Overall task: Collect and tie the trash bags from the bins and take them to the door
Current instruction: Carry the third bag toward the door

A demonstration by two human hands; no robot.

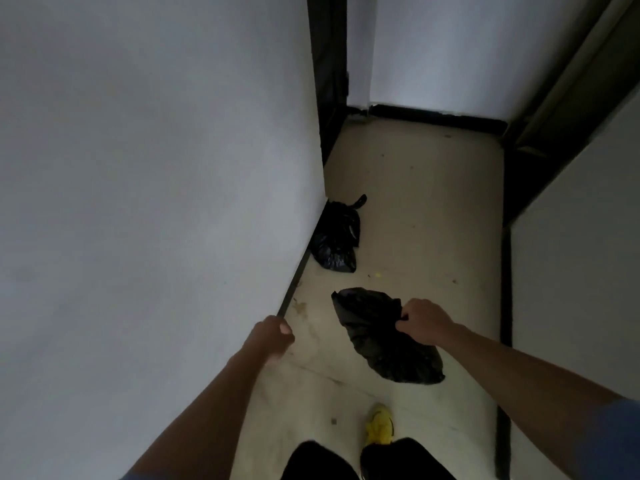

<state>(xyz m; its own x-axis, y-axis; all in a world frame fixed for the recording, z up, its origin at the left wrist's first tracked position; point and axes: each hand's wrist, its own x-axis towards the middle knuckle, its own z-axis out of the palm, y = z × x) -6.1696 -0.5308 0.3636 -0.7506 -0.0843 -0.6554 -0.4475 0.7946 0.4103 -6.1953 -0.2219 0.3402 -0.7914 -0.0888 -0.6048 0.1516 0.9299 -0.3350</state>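
Note:
A black trash bag hangs from my right hand, which grips its gathered top above the pale floor. A second black trash bag, tied with a knot at its top, lies on the floor against the left wall further ahead. My left hand is held out near the wall's lower edge, fingers curled into a loose fist with nothing in them.
I stand in a narrow dim corridor with a pale floor. A white wall runs along the left. A dark door frame stands ahead on the left and another dark frame on the right. My yellow shoe shows below.

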